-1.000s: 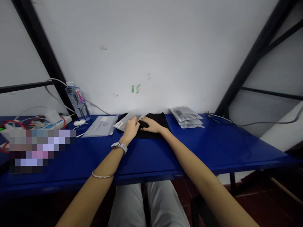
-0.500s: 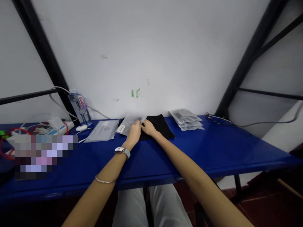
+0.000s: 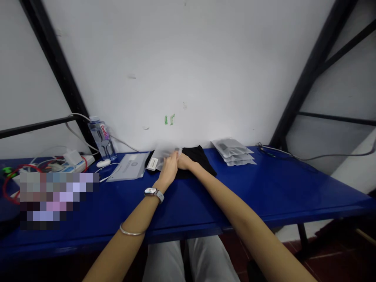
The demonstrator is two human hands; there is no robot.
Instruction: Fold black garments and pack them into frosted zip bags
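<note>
We find the frosted bag (image 3: 161, 152) at the far middle of the bench (image 3: 249, 192), lying over the left part of a black cloth (image 3: 199, 156), its pale label (image 3: 152, 163) at the near left corner. Our left hand (image 3: 169, 166) lies on the bag's right part, fingers close together; thumb hidden, so we cannot tell whether it pinches the film. Our right hand (image 3: 184, 161) meets it from the right over the cloth; its fingertips are covered, grip undetermined. Step in hand, in our judgement: working the bag's right edge with both hands. Best practice: left steadies the film lightly, right works close beside it, no sharp tugging, since thin film probably creases and slides on fabric. Farther out: a flat bag (image 3: 129, 166) just left, a bag stack (image 3: 233, 152) to the right, both clear of our hands.
</note>
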